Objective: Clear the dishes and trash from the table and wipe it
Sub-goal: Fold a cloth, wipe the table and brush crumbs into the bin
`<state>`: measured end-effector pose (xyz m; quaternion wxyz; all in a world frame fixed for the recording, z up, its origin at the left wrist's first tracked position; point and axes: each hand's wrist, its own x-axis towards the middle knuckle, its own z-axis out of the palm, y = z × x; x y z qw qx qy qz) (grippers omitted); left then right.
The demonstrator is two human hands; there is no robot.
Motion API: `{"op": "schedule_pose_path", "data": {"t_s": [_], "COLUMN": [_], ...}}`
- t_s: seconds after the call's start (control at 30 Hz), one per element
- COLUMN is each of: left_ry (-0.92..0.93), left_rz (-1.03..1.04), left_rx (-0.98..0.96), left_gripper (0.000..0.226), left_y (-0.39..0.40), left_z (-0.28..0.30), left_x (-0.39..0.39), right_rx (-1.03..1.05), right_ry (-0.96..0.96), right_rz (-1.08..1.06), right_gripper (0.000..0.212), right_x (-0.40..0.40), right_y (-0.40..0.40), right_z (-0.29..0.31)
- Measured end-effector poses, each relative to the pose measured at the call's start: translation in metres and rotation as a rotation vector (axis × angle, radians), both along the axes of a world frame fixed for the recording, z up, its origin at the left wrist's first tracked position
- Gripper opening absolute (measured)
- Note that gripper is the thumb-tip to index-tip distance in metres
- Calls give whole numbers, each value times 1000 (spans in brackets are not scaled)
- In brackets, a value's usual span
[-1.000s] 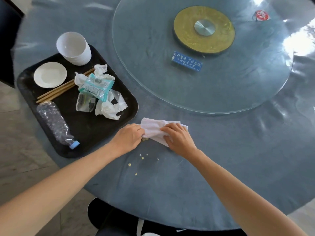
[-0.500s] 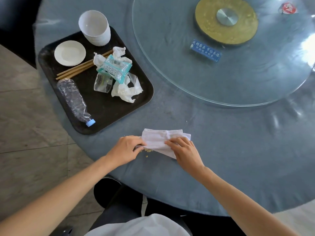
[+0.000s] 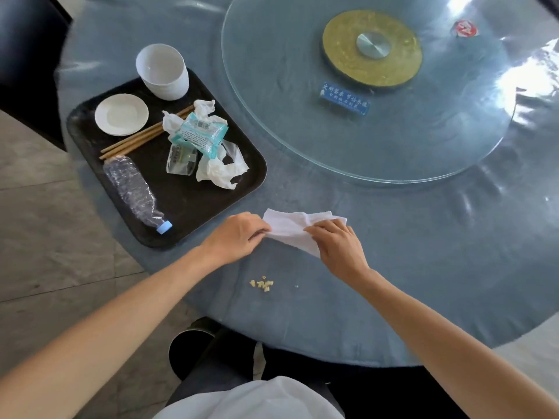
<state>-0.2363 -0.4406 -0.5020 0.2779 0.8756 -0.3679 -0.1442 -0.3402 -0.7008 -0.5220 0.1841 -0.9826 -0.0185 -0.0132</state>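
While the dishes and trash sit collected on the black tray [image 3: 193,207] at the table's left edge, the wiping stage is in hand: the white cloth [image 3: 290,229] lies on the blue table [image 3: 423,252] between both hands. Left hand [image 3: 234,235]: fingers curled, pinching the cloth's left edge. Right hand [image 3: 337,243]: laid over the cloth's right part, fingertips bent onto the fabric, apparently pinching a fold. Change noted: a second ago loose crumbs lay scattered below the cloth; half a second ago they sat at its lower edge; now a tight cluster of crumbs [image 3: 262,284] lies exposed on the table, apart from the cloth and nearer the person. Judgement: the crumbs have been gathered but not yet removed, so the wipe is unfinished and they still need lifting off or sweeping away. Tray contents: white cup [image 3: 161,71], small saucer [image 3: 121,114], chopsticks [image 3: 136,142], crushed plastic bottle [image 3: 133,192], tissue packet [image 3: 201,133], crumpled tissues [image 3: 222,169]. Beyond: glass turntable [image 3: 302,116] with a blue placard [image 3: 344,98]. Hard to make out: the placard's lettering, whether crumbs remain under the cloth, and the table's far and right edges, which are cut off by the frame.
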Motion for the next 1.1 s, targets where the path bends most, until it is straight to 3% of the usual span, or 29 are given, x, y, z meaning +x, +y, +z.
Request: {"op": "schedule_pose_path", "data": {"t_s": [0.33, 0.47, 0.57, 0.83, 1.1], "left_ry": [66, 42, -27, -164, -27], "left_rz": [-9, -14, 31, 280, 638], "left_rx": [161, 206, 175, 144, 121], "left_gripper": [21, 31, 50, 70, 74], "left_y": [1, 4, 15, 92, 185], "left_z": [-28, -17, -6, -8, -31], "left_x": [-17, -30, -49, -146, -260], "right_rx": [-12, 34, 71, 124, 261], "right_ry": [68, 184, 89, -114, 30], "right_rz": [-154, -163, -172, 24, 256], "right_gripper": [33, 46, 53, 58, 63], "right_x": [-27, -31, -47, -107, -156], "right_y": [22, 30, 34, 92, 194], "right_z": [-27, -11, -1, 13, 7]}}
